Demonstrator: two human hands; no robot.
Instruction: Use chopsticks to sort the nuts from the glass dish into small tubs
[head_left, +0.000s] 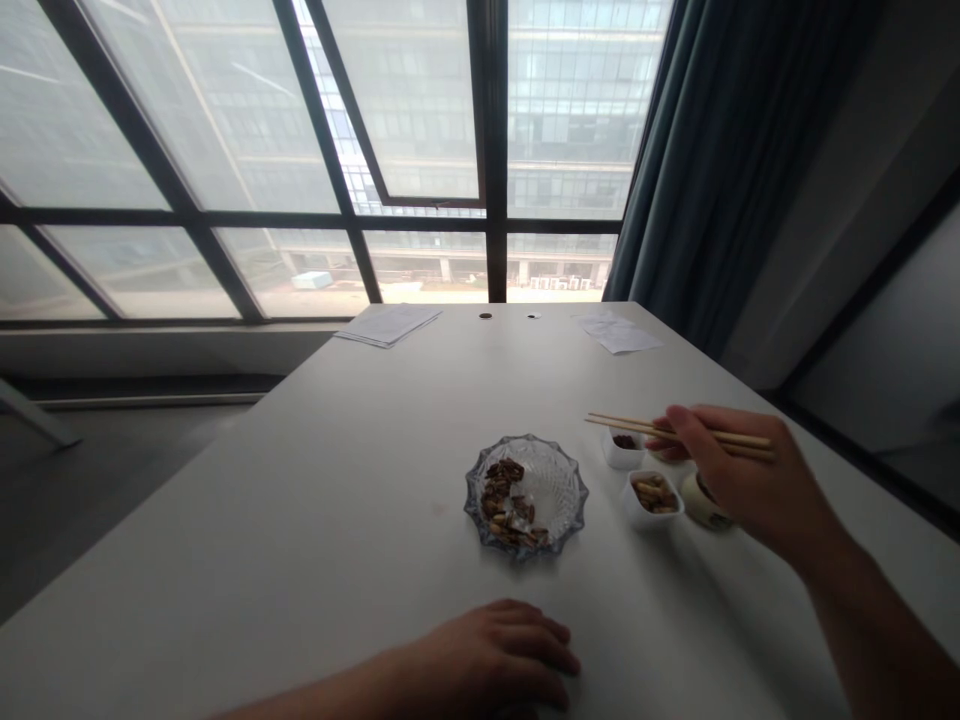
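Note:
My right hand (727, 470) grips a pair of wooden chopsticks (637, 425), their tips pointing left above the table. Beneath them stands a small white cup (624, 456) with dark brown bits inside. Nearer to me a second white cup (649, 520) holds tan, shelled-looking pieces. A cream-coloured round container (703, 508) is partly hidden behind my right hand. To the left, a scalloped glass dish (559, 470) carries brown, seed-like pieces along its left and front side. My left hand (502, 655) rests on the table in front of the dish, fingers stretched out, holding nothing.
The white table (360, 480) runs toward a large window. Stacked papers (390, 324) lie at its far left and loose sheets (616, 330) at its far right. Two small round fittings, one a dark disc (485, 316), sit near the far edge. A dark curtain (697, 170) hangs at right.

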